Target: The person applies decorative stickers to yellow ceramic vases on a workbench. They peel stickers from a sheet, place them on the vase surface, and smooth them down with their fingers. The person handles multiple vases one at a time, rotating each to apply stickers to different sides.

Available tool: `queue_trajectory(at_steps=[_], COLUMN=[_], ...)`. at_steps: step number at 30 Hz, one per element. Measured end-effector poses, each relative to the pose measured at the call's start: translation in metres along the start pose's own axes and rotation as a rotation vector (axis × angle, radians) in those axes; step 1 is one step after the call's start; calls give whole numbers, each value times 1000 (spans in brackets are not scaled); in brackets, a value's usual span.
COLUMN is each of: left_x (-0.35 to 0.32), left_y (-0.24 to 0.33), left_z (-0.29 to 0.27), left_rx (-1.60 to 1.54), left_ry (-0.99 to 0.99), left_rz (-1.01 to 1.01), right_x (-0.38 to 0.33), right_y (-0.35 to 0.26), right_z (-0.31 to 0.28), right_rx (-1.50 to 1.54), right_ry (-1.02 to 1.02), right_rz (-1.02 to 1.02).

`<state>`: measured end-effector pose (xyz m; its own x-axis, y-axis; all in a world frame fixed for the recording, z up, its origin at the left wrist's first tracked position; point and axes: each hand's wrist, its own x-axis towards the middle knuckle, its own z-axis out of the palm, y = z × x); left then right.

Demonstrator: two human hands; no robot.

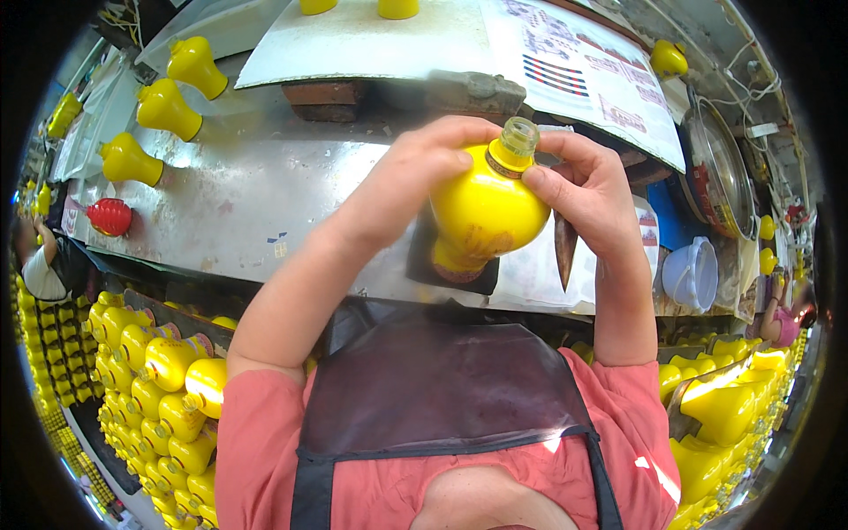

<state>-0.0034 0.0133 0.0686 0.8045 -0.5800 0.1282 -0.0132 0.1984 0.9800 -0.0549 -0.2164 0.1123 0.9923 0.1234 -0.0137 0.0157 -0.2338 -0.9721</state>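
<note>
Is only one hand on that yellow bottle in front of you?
No, the left hand and the right hand both touch the yellow bottle near its neck.

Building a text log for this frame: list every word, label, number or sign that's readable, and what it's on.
None can be read.
Yellow bottle: faint reddish-brown marking low on its body, too blurred to tell whether it is lettering.
Brown band around its neck: patterned, too small to read.
Large white sheet at upper right: purplish and reddish print, too small to read.
Paper to the bottle's right: reddish print, too blurred.
</note>
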Motion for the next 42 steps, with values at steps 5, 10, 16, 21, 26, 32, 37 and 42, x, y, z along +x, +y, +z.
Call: queue_trajectory(at_steps=[5,10,16,21,26,32,37,42], left_x=[12,16,9,-2,-8,-14,-17,-15], left_y=[27,50,50,51,56,61,62,63], left_z=[9,29,25,26,33,39,38,31], left_rx=[178,571,253,242,419,408,225,542], left_ry=[151,214,210,214,242,217,159,120], left_rz=[97,163,119,161,236,240,174,260], right_x=[1,-2,-14,-17,-10,-8,-15,-33], right_y=[-7,-9,-2,-3,-10,-19,-17,-10], right_z=[3,-3,-4,4,11,1,2,-1], right_rx=[-19,-55,-30,-122,-250,-205,-80,-13], right_ry=[56,-42,15,80,153,21,55,1], right_rz=[-30,56,-39,-164,-316,-92,-77,35])
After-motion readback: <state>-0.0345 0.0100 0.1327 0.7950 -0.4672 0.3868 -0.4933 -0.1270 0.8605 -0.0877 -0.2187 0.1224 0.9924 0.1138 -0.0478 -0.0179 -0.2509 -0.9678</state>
